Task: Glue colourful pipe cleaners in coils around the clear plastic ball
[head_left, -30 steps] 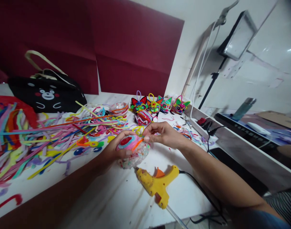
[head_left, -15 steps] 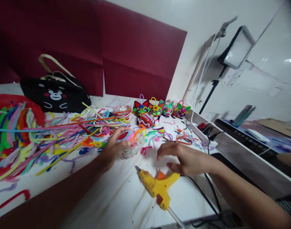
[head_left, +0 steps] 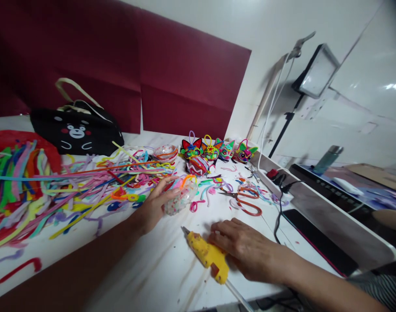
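Note:
My left hand (head_left: 155,207) is closed around one side of a clear, speckled half-ball (head_left: 181,200), which has orange and pink pipe cleaners at its upper edge. A yellow hot glue gun (head_left: 199,250) lies on the white table, its nozzle pointing up and left. Over its handle my right hand (head_left: 241,243) is curled, hiding the trigger and most of the grip. Beyond that hand rest scissors with orange handles (head_left: 250,211). Between them and the half-ball is a small pink curl of pipe cleaner (head_left: 194,206).
A heap of coloured pipe cleaners (head_left: 97,190) covers the left. Several cat-faced ornaments (head_left: 211,151) stand at the back beside a speckled bowl (head_left: 165,151). A black bag (head_left: 76,132) leans behind. At right are a dark phone (head_left: 319,242), cables (head_left: 277,225) and a raised edge (head_left: 331,221).
My right hand has come down onto the glue gun's handle, uncovering the scissors and the phone. My left hand keeps the half-ball, now turned slightly. The view has shifted a little.

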Tool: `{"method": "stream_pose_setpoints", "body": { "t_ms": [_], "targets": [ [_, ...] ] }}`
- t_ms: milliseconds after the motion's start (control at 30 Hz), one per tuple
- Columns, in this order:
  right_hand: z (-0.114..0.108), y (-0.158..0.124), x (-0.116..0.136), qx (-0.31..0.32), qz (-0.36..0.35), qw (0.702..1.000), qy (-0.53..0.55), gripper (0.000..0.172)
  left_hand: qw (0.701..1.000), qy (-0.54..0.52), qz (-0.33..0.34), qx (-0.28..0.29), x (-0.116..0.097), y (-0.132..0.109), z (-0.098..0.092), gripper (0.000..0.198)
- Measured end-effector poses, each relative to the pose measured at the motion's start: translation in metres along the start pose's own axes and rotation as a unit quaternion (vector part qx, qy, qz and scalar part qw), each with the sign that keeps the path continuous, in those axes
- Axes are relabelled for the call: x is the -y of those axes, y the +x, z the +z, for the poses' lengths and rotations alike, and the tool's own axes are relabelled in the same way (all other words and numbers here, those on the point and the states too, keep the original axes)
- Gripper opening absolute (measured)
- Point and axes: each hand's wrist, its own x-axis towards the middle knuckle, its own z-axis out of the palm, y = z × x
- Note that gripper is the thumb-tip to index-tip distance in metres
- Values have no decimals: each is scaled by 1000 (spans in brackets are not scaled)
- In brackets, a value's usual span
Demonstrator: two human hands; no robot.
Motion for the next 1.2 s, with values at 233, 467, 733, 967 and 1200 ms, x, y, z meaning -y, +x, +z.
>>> {"method": "stream_pose_setpoints", "body": {
  "t_ms": [233,467,733,967,1200],
  "targets": [
    [8,3,0,-46,-18,998,-40,25,999,-31,20,-3,6,6,-4,78],
    [-5,-18,-1,-193,-29,979,66,20,999,-4,45,4,10,9,-8,84],
    [-4,-14,-3,-278,-58,950,129,20,988,102,110,24,8,6,-7,81],
    [-1,-18,-10,-322,-96,926,173,17,965,213,68,137,5,8,-21,80],
    [7,-31,-11,-319,-78,923,198,11,913,304,20,273,11,15,-30,92]
  ]
}}
